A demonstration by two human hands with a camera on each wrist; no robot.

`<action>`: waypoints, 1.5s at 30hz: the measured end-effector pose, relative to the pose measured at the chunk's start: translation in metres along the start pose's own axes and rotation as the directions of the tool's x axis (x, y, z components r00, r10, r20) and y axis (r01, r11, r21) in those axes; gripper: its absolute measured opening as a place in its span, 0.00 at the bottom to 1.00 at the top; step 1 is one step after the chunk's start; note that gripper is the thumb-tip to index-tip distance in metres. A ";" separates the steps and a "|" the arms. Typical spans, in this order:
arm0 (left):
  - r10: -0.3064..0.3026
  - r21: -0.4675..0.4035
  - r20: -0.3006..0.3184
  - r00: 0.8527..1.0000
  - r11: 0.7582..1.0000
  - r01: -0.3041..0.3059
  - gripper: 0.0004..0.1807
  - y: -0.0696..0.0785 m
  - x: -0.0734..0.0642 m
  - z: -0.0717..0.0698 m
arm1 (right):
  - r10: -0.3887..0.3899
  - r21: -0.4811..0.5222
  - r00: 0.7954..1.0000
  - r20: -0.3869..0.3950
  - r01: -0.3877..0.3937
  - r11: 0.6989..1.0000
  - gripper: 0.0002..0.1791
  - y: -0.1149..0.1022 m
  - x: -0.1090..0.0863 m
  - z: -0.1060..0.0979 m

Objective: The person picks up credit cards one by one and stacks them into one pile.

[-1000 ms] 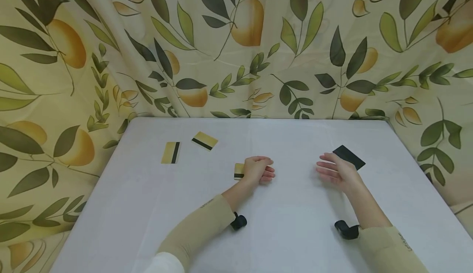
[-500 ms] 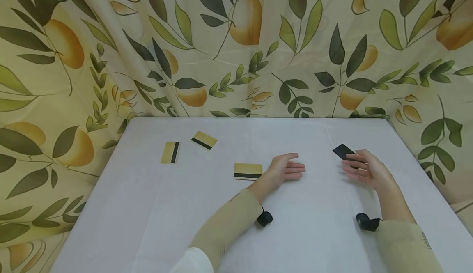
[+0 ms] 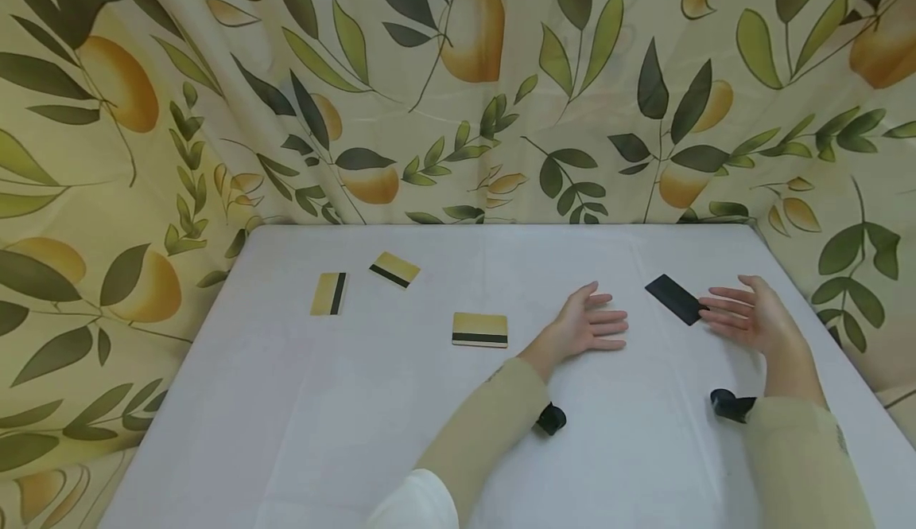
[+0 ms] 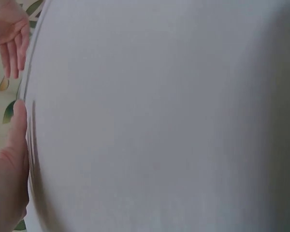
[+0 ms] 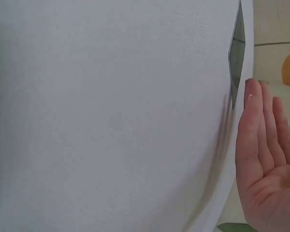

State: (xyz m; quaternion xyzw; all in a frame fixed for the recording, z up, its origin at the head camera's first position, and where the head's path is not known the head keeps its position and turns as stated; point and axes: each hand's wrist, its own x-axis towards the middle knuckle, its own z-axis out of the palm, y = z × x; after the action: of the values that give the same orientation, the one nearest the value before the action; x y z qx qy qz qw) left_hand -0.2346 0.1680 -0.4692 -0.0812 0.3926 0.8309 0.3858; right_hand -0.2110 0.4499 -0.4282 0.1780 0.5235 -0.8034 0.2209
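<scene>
A black card (image 3: 673, 298) lies at the right of the white table, its near corner overlapped by the fingertips of my right hand (image 3: 760, 318). That hand holds nothing; its fingers point left, straight and slightly spread. My left hand (image 3: 578, 324) hovers left of the black card, palm facing right, fingers extended, holding nothing. Behind its wrist lies a gold card (image 3: 479, 324) with a dark stripe. In the right wrist view the black card (image 5: 237, 58) shows as a thin sliver beyond my right hand (image 5: 268, 154). The left wrist view catches part of my left hand (image 4: 9, 174).
Two more gold striped cards lie at the back left: one upright (image 3: 327, 293), one tilted (image 3: 394, 270). A curtain (image 3: 458, 115) printed with leaves and fruit hangs behind the white table (image 3: 343, 418). Each wrist carries a small black camera, like the left one (image 3: 551, 419).
Both hands have moved right. My left hand has uncovered the middle gold card and its fingers have straightened. My right hand has passed over the black card, which stays in place.
</scene>
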 end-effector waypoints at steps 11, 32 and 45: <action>-0.003 -0.105 0.015 1.000 0.994 0.004 0.32 -0.016 0.010 0.020 | -0.053 0.183 0.987 -0.151 0.081 0.980 0.33 0.006 0.023 -0.043; 0.032 -0.222 -0.042 0.999 0.974 -0.040 0.36 -0.037 0.028 0.046 | 0.094 -0.021 0.989 0.116 -0.092 0.996 0.39 0.000 0.019 -0.031; 0.020 -0.245 -0.029 0.999 0.969 -0.027 0.37 -0.035 0.029 0.045 | 0.142 -0.140 0.987 0.072 -0.131 0.981 0.33 0.000 0.018 -0.013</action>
State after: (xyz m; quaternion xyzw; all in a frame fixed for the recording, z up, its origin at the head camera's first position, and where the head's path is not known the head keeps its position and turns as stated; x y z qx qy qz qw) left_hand -0.2226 0.2311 -0.4719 -0.1345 0.2926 0.8765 0.3578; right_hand -0.2249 0.4586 -0.4426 0.1651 0.5536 -0.7558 0.3083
